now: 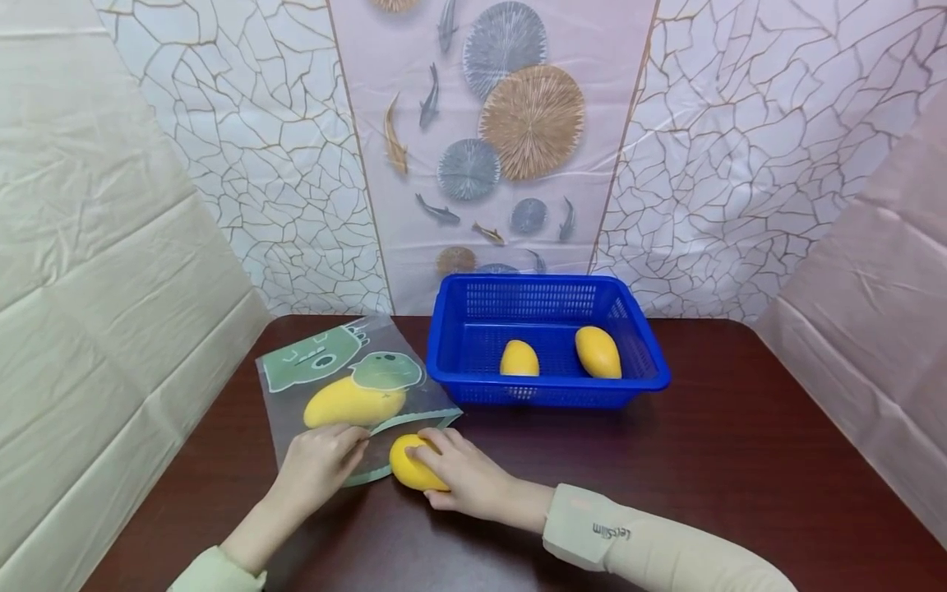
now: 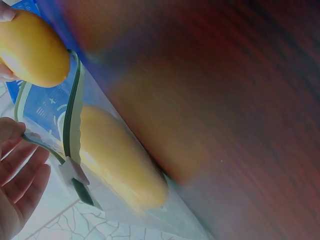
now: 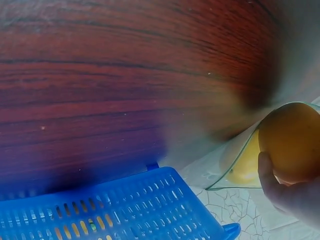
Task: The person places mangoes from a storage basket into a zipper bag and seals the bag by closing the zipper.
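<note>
A clear zip bag (image 1: 287, 418) with green cartoon prints lies on the table, its green-edged mouth spread toward me. Inside it rests one yellow mango (image 1: 348, 403), also seen through the plastic in the left wrist view. My left hand (image 1: 320, 460) pinches the bag's rim between thumb and fingertips, the other fingers loosely bent. With my right hand (image 1: 473, 481) I grip a second mango (image 1: 405, 464) right at the bag's mouth. In the right wrist view this held mango (image 3: 292, 140) overlaps the opening, with the bagged mango (image 3: 246, 167) behind it.
A blue plastic basket (image 1: 658, 380) stands at the back of the table, right of the bag. Two more mangoes lie in it, one left (image 1: 519, 359) and one right (image 1: 598, 352). Patterned cloth (image 1: 296, 148) hangs behind the dark wooden table (image 1: 710, 460).
</note>
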`<state>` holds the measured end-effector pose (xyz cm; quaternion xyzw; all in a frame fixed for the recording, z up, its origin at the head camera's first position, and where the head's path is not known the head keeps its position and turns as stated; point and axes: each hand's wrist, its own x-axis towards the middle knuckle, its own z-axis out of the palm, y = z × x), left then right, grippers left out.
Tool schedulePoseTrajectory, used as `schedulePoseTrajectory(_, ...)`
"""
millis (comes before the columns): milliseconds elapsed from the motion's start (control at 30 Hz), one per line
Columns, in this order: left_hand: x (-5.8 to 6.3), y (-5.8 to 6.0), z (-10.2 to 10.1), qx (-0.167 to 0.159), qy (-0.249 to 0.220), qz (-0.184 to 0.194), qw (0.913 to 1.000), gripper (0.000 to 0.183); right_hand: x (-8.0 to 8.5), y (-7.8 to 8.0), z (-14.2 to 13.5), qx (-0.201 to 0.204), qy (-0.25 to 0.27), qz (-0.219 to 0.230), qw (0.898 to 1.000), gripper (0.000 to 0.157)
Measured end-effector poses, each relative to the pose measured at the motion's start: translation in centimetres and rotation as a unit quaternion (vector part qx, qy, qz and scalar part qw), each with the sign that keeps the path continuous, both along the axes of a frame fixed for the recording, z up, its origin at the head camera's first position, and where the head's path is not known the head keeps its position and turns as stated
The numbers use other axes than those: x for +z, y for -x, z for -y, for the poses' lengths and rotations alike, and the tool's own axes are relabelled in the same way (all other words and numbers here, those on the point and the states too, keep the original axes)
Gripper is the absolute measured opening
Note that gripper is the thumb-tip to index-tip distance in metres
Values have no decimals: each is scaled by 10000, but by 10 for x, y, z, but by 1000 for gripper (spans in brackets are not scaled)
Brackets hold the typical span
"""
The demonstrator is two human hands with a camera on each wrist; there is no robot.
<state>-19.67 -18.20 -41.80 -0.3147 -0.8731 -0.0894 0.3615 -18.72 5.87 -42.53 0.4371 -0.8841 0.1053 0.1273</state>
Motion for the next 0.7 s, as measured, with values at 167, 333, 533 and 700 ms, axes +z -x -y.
schedulePoseTrajectory(167, 1, 1, 1, -42, -21, -13, 10000, 19, -2, 1, 3, -90, -55, -14, 9999, 50)
schedulePoseTrajectory(333, 0, 1, 1, -45, -28, -42, 10000, 19, -5, 1, 4, -159, -39, -99, 9998, 50)
schedulePoseTrajectory(533, 0, 0, 0, -41, -25, -3, 10000, 19, -8, 0, 5, -215, 50, -103, 9997, 48)
schedulePoseTrajectory(700, 0, 1, -1, -75, -58, -10, 10000, 18, -6, -3, 10, -190, -86, -409, 9989, 47)
